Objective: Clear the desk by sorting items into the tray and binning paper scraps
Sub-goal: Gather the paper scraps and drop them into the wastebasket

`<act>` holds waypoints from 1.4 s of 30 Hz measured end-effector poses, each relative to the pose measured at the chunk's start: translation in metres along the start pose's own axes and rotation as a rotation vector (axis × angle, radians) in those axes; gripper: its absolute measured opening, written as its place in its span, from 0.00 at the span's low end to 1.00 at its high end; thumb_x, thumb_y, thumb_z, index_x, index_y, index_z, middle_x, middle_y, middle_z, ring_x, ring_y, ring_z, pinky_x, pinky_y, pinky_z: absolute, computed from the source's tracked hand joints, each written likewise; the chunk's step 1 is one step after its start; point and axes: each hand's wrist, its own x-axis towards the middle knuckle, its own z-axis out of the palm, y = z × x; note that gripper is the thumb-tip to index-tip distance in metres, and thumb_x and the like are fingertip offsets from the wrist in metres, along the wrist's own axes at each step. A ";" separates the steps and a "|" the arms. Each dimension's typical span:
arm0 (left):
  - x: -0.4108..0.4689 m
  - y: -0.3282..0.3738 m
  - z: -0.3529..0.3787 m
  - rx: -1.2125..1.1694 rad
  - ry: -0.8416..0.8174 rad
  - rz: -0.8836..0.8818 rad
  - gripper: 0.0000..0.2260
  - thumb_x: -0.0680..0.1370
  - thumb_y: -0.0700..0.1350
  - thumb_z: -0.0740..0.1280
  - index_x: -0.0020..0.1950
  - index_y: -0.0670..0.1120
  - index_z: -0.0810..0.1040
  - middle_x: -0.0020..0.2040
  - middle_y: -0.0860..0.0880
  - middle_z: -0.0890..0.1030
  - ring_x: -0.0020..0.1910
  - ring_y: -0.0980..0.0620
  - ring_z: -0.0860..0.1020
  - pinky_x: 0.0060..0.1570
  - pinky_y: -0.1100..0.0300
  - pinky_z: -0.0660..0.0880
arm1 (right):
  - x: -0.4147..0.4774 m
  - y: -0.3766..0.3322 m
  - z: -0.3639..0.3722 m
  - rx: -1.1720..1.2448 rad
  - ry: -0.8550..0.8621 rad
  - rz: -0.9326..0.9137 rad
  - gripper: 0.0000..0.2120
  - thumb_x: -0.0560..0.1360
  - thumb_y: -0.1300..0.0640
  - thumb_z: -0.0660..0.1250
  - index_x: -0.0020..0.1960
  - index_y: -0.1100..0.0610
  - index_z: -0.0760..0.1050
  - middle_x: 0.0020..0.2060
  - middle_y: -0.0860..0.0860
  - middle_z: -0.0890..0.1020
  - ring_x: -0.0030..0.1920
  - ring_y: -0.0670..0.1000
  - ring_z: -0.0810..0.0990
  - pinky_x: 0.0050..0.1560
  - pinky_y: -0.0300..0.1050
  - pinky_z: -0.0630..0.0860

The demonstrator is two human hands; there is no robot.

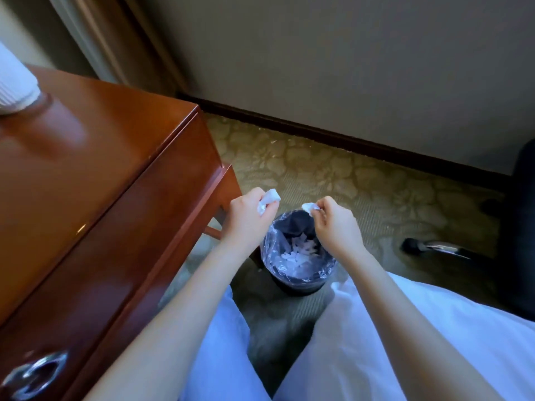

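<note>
A small dark bin point(298, 280) lined with clear plastic stands on the carpet between my knees, with several white paper scraps point(299, 254) inside. Above its left rim my left hand point(246, 217) grips a crumpled white paper wad point(267, 199). My right hand point(337, 224) hovers over the bin's right rim and pinches a smaller white paper scrap point(310, 207) between thumb and fingers. The two hands are apart, with a gap over the bin's far edge.
The wooden desk point(95, 157) fills the left, with a drawer handle point(34, 374) at the bottom left and a white lampshade point(14, 82) above. A dark office chair with a chrome leg point(443, 248) stands at the right. The wall and baseboard point(318, 131) lie beyond.
</note>
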 end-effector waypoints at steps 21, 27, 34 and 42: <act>0.067 -0.061 0.081 0.128 -0.203 0.085 0.12 0.78 0.48 0.62 0.40 0.41 0.69 0.31 0.47 0.69 0.35 0.40 0.71 0.31 0.55 0.65 | 0.088 0.070 0.123 -0.360 -0.420 -0.025 0.20 0.77 0.51 0.60 0.67 0.54 0.67 0.59 0.55 0.76 0.55 0.59 0.76 0.43 0.48 0.72; 0.070 -0.059 0.099 0.201 -0.267 0.041 0.11 0.79 0.49 0.61 0.41 0.43 0.69 0.37 0.45 0.73 0.38 0.41 0.73 0.33 0.55 0.66 | 0.086 0.058 0.090 -0.275 -0.324 -0.046 0.20 0.75 0.55 0.59 0.67 0.54 0.68 0.62 0.53 0.75 0.59 0.57 0.75 0.50 0.50 0.76; 0.077 -0.046 0.145 0.314 -0.433 0.034 0.08 0.78 0.47 0.60 0.46 0.43 0.72 0.47 0.43 0.75 0.48 0.40 0.74 0.39 0.55 0.67 | 0.073 0.071 0.037 -0.321 -0.197 -0.086 0.21 0.77 0.55 0.60 0.69 0.54 0.66 0.66 0.51 0.73 0.64 0.56 0.71 0.56 0.49 0.73; 0.075 -0.037 0.188 0.244 -0.555 -0.122 0.22 0.77 0.50 0.65 0.67 0.41 0.65 0.63 0.42 0.67 0.59 0.41 0.72 0.51 0.51 0.71 | 0.068 0.092 0.031 -0.262 -0.178 0.008 0.21 0.77 0.56 0.60 0.70 0.55 0.65 0.65 0.52 0.73 0.64 0.56 0.71 0.58 0.51 0.72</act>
